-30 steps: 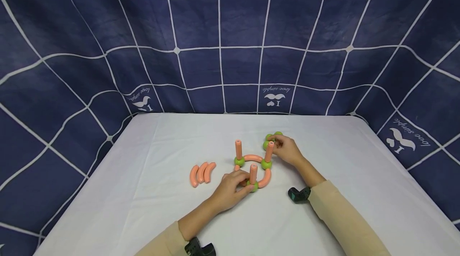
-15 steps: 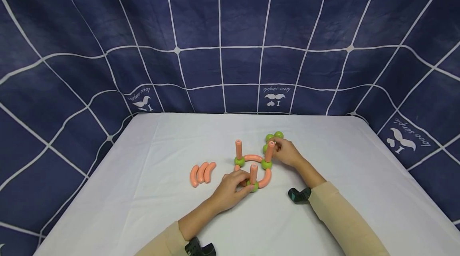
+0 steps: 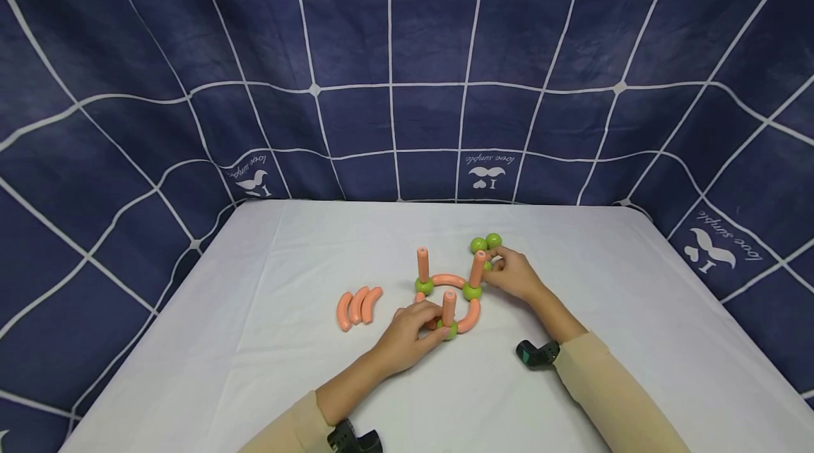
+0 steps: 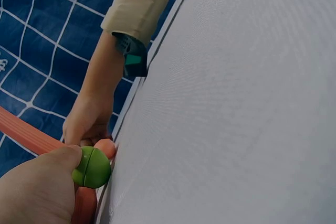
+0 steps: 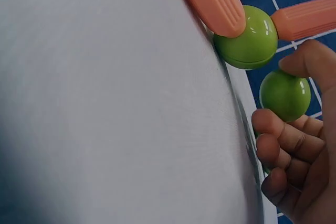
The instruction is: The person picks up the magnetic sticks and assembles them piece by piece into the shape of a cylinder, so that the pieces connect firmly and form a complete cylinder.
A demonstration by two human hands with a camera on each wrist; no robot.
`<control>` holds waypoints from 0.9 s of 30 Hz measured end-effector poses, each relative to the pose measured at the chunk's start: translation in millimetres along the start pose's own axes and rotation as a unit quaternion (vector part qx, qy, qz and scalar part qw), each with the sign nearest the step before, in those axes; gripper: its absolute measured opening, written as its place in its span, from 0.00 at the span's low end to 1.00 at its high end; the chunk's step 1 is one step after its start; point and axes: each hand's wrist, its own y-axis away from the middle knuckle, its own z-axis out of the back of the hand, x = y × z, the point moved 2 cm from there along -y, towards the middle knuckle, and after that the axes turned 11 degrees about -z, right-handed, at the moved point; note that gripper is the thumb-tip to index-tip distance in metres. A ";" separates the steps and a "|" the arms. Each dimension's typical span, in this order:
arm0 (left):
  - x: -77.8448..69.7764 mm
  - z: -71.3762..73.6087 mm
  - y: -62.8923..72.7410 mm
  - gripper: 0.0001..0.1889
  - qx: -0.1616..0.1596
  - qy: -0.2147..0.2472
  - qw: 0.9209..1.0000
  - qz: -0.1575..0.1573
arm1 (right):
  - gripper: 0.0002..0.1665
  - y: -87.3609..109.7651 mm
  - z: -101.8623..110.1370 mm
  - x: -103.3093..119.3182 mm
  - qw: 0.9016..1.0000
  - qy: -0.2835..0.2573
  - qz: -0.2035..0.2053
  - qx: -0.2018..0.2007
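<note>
An orange-and-green ring toy stands on the white table, built of curved orange tubes (image 3: 470, 316) joined by green balls. Three straight orange tubes rise from it: one at the front (image 3: 449, 308), one at the back left (image 3: 422, 266), one at the back right (image 3: 478, 270). My left hand (image 3: 407, 338) pinches the front green ball (image 4: 94, 169), at the foot of its upright tube. Beside the back right corner, my right hand (image 3: 514, 274) holds a loose green ball (image 5: 285, 95) between thumb and fingers. In the head view that ball is partly hidden by the hand.
Two loose green balls (image 3: 486, 243) lie behind the right hand. Several curved orange tubes (image 3: 359, 307) rest in a row left of the ring. A blue grid-patterned cloth (image 3: 426, 117) hangs behind the white table (image 3: 286, 361).
My right hand has drawn one green ball away from the loose group, shifting slightly right and nearer. My left hand has stayed at the front ball.
</note>
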 end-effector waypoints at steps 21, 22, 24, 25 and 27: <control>1.2 -0.2 0.0 0.09 -0.002 0.005 1.000 -0.003 | 0.14 30.4 20.6 14.0 0.989 -0.130 0.036 -0.056; 1.3 -0.2 -0.2 0.09 -0.001 0.005 1.000 -0.002 | 0.13 32.2 21.3 15.4 0.988 -0.139 0.042 -0.056; 1.5 -0.3 -0.4 0.09 0.000 0.005 1.000 0.000 | 0.13 36.1 22.8 19.0 0.985 -0.155 0.054 -0.055; 1.5 -0.2 -0.2 0.09 -0.001 0.005 1.000 -0.001 | 0.13 37.9 23.3 20.9 0.984 -0.160 0.059 -0.056; 1.5 -0.2 -0.5 0.09 -0.001 0.005 1.000 -0.001 | 0.13 41.2 24.3 24.5 0.981 -0.173 0.068 -0.056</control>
